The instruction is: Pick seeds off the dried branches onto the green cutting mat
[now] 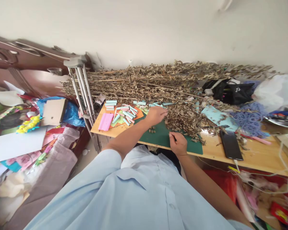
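Observation:
My left hand (156, 115) is at the left edge of a heap of dried leaves (182, 119), its fingers closed and pointing right; what they hold, if anything, is too small to tell. Over the front of the green mat (162, 132), my right hand (178, 143) is curled closed, and its contents cannot be made out. Several small brown balls (152, 129) lie on the mat beneath my left forearm. Rolled blue and pink papers (128, 114) are scattered left of my left hand, beside a pink paper stack (106, 121).
Long dried stalks (134, 83) line the wall behind the wooden table (211, 150). Metal crutches (83, 86) lean at its left end. On the right are a black phone (231, 145) with a cable, blue yarn (249, 119), a black bag (241, 92) and a white plastic bag (277, 91).

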